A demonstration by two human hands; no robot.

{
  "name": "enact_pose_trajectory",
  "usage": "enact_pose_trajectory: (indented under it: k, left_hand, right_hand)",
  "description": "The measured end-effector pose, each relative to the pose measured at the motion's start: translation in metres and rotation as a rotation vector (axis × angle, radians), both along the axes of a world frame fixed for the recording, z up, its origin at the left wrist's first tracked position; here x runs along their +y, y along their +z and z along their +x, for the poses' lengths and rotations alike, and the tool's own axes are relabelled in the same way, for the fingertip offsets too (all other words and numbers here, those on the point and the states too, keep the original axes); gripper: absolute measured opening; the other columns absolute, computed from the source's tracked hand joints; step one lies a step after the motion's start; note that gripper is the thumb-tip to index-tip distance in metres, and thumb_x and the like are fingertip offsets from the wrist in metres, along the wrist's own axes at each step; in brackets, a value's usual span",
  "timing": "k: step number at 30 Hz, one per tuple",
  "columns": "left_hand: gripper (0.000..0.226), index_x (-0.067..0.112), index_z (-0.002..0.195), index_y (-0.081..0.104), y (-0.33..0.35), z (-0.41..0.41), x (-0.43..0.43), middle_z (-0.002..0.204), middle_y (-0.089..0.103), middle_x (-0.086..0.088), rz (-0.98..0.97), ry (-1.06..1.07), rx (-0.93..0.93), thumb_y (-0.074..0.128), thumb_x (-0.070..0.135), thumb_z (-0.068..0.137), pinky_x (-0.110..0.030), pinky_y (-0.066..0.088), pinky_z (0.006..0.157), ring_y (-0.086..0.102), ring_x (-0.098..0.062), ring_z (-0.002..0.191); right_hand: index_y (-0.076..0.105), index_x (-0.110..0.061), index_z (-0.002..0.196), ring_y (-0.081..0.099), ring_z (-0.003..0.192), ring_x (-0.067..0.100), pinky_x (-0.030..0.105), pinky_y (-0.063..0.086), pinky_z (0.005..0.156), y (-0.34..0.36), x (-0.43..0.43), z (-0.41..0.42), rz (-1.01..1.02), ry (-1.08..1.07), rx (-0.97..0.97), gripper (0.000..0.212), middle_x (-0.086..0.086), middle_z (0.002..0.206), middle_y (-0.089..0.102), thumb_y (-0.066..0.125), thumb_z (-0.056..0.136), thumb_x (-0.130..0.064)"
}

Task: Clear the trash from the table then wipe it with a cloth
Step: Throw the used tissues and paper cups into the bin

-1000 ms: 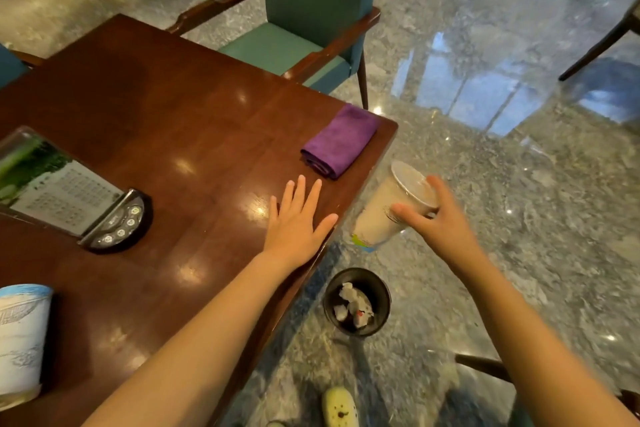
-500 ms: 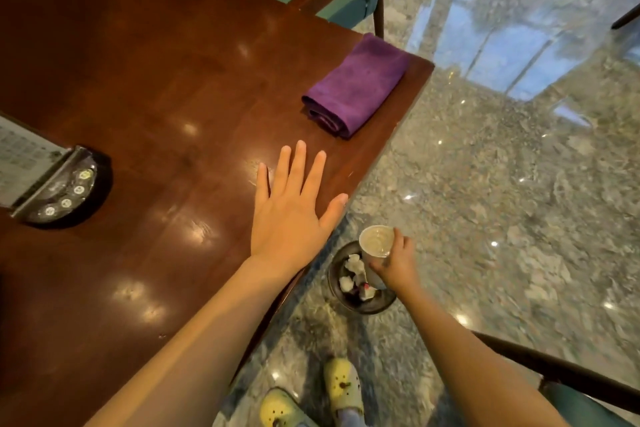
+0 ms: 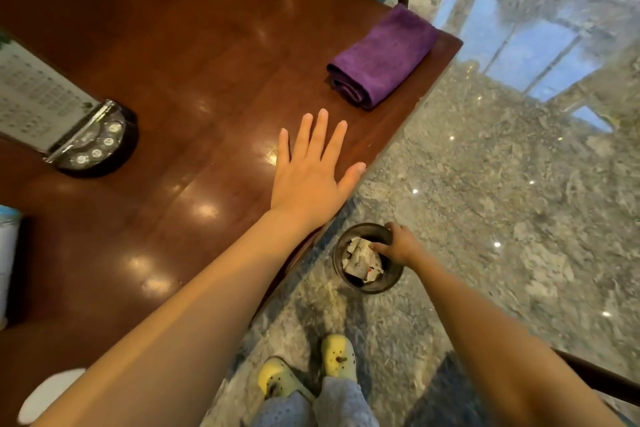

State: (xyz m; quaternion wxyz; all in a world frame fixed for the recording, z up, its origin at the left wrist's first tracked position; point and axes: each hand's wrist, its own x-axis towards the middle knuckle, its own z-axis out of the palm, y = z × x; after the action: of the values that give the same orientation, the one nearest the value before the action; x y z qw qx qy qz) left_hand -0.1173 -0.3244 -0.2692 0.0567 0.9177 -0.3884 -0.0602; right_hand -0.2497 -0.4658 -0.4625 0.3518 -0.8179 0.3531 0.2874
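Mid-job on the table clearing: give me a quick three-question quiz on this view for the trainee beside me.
1. True or false: the purple cloth lies folded near a corner of the table, touched by neither hand.
2. Where is the right hand? A: at the bin below the table edge. B: on the cloth. C: raised over the table.
3. Fill in: the left hand rests flat on the ____.
Key: 1 true; 2 A; 3 table.
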Motion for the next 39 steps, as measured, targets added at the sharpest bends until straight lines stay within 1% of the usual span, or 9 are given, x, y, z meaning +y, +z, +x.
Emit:
enact_pose_trajectory:
  k: [7,10,13,19,23,26,29,34,39]
  left_hand:
    - [0.066,0.025,0.148,0.004,0.043,0.013,0.004,0.159,-0.009,-0.005,0.237,-0.067,0.243,0.024,0.056,0.094,-0.045,-0.006,0.116,-0.013,-0.024,0.145]
    - [0.061,0.020,0.146,0.022,0.077,0.016,0.024,0.158,0.011,-0.008,0.280,-0.085,0.341,0.035,0.050,0.094,-0.045,0.009,0.119,0.006,-0.026,0.146]
    - [0.052,0.016,0.140,0.036,0.109,0.018,0.065,0.147,0.040,-0.008,0.216,-0.040,0.434,0.041,0.041,0.095,-0.039,0.036,0.106,0.038,-0.026,0.133]
    - [0.041,0.013,0.129,0.051,0.152,0.025,0.177,0.131,0.058,-0.009,0.164,0.129,0.482,0.047,0.033,0.094,-0.027,0.039,0.091,0.052,-0.027,0.119]
    - [0.038,0.016,0.125,0.054,0.160,0.027,0.259,0.127,0.060,-0.012,0.026,0.395,0.366,0.051,0.031,0.091,-0.034,0.042,0.096,0.054,-0.029,0.116]
    - [0.041,0.017,0.127,0.052,0.158,0.025,0.314,0.130,0.057,-0.012,-0.024,0.589,0.271,0.054,0.031,0.088,-0.035,0.040,0.097,0.051,-0.030,0.119]
    - [0.047,0.017,0.130,0.049,0.153,0.022,0.354,0.131,0.055,-0.012,-0.069,0.744,0.221,0.056,0.031,0.086,-0.038,0.041,0.097,0.050,-0.030,0.120]
    - [0.048,0.013,0.128,0.048,0.139,0.019,0.385,0.128,0.056,-0.011,-0.133,0.818,0.184,0.058,0.031,0.084,-0.042,0.042,0.098,0.048,-0.029,0.121]
    - [0.054,0.012,0.134,0.043,0.130,0.011,0.409,0.146,0.039,-0.012,-0.130,0.800,-0.014,0.057,0.030,0.086,-0.037,0.024,0.111,0.030,-0.028,0.136]
  right_hand:
    - [0.041,-0.013,0.138,0.044,0.129,0.030,0.042,0.040,0.104,0.138,-0.011,0.036,0.117,0.464,0.330,0.068,0.011,0.143,0.045,0.061,0.083,-0.049]
    - [0.038,-0.019,0.141,0.041,0.133,0.028,0.047,0.038,0.107,0.208,-0.006,0.054,0.224,0.526,0.478,0.067,0.007,0.148,0.039,0.061,0.084,-0.046]
    - [0.037,-0.023,0.141,0.042,0.132,0.026,0.045,0.037,0.107,0.270,0.009,0.072,0.204,0.630,0.496,0.064,0.004,0.148,0.039,0.061,0.085,-0.044]
    - [0.040,-0.018,0.139,0.050,0.123,0.021,0.043,0.038,0.107,0.353,0.081,0.131,0.093,0.913,0.492,0.056,0.005,0.142,0.046,0.056,0.090,-0.040]
    - [0.050,-0.012,0.130,0.058,0.104,0.021,0.037,0.046,0.095,0.374,0.160,0.169,-0.027,1.123,0.239,0.051,0.003,0.120,0.061,0.061,0.087,-0.038]
    - [0.050,-0.011,0.131,0.055,0.117,0.025,0.031,0.041,0.096,0.379,0.227,0.188,-0.135,1.342,-0.084,0.049,0.009,0.132,0.057,0.060,0.088,-0.034]
    - [0.039,-0.012,0.139,0.048,0.125,0.029,0.034,0.039,0.101,0.367,0.284,0.207,-0.160,1.407,-0.258,0.062,0.012,0.141,0.047,0.062,0.086,-0.034]
    - [0.020,-0.015,0.147,0.028,0.137,0.030,0.044,0.032,0.111,0.339,0.347,0.229,-0.315,1.545,-0.462,0.088,0.010,0.154,0.024,0.071,0.078,-0.032]
    - [0.011,-0.024,0.149,0.013,0.145,0.025,0.043,0.016,0.116,0.325,0.386,0.248,-0.434,1.731,-0.572,0.095,0.001,0.158,0.012,0.072,0.076,-0.030]
